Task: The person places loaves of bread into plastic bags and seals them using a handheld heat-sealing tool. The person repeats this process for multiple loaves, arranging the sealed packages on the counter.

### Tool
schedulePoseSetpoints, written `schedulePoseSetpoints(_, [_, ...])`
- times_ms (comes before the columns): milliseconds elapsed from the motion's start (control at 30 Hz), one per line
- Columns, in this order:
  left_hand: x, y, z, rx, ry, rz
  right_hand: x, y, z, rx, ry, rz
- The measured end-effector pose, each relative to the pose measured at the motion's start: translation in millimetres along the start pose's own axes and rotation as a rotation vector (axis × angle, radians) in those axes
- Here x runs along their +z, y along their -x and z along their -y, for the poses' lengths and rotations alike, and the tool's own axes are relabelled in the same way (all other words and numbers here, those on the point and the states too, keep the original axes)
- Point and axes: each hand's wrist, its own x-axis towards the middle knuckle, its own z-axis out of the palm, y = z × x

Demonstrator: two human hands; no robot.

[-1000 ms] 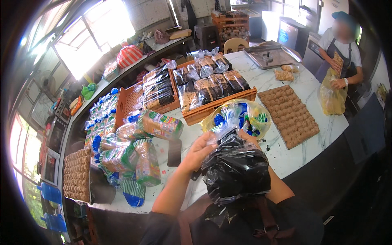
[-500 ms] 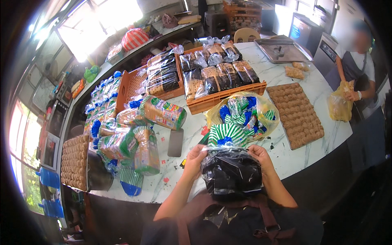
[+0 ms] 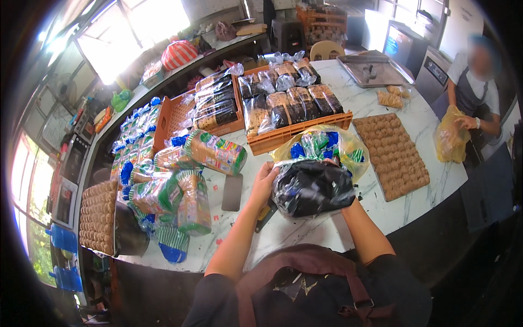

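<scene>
**Both hands on a black bag at table edge**

We see both forearms come up from 6 o'clock and meet at a black plastic bag (image 3: pixel 312 188) on the white marble table (image 3: pixel 430 122), just below pic centre. Left hand (image 3: pixel 265 181) is cupped against the bag's 9 o'clock side, fingers curled on the plastic. Right hand is mostly behind the bag at approx 4 o'clock; only wrist shows, so we can't tell its grip. Hands sit apart, the bag between them.

Vs 0.5 s ago: the bag was held higher, hands pinching near its top; now it sits low and wide on the table, hands down at its sides. 1 s ago only one hand was at the top.

Touching the bag at 12 o'clock: a yellow clear bag (image 3: pixel 348 144) w/ green-blue packs. Orange crates (image 3: pixel 289 131) of wrapped dark loaves beyond. Bread loaves (image 3: pixel 215 152) piled at 9 o'clock. Tray of round biscuits (image 3: pixel 393 152) at 3 o'clock. A dark flat object (image 3: pixel 232 192) lies left of left hand; hard to ID. Black bag's contents hidden. At 2 o'clock a co-worker (image 3: pixel 471 92) holds another yellow bag (image 3: pixel 449 141).
</scene>
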Motion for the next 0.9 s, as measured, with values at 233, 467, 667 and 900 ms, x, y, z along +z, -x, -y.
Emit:
schedulePoseSetpoints(233, [-0.3,-2.9,20.9,-0.262,0.604,-0.055,-18.5,-5.4,-18.0,-0.467,1.066,0.03])
schedulePoseSetpoints(467, [2.2,3.2,29.5,-0.458,0.673,-0.019,2.6,1.2,-8.2,0.057,-0.448,0.169])
schedulePoseSetpoints(667, [0.6,7.9,39.6,-0.19,0.336,0.062,20.9,5.2,7.5,0.102,-0.329,0.005])
schedulePoseSetpoints(900, [-1.4,-1.3,64.2,-0.48,0.619,0.032,10.2,20.7,-11.2,0.043,-0.4,0.073])
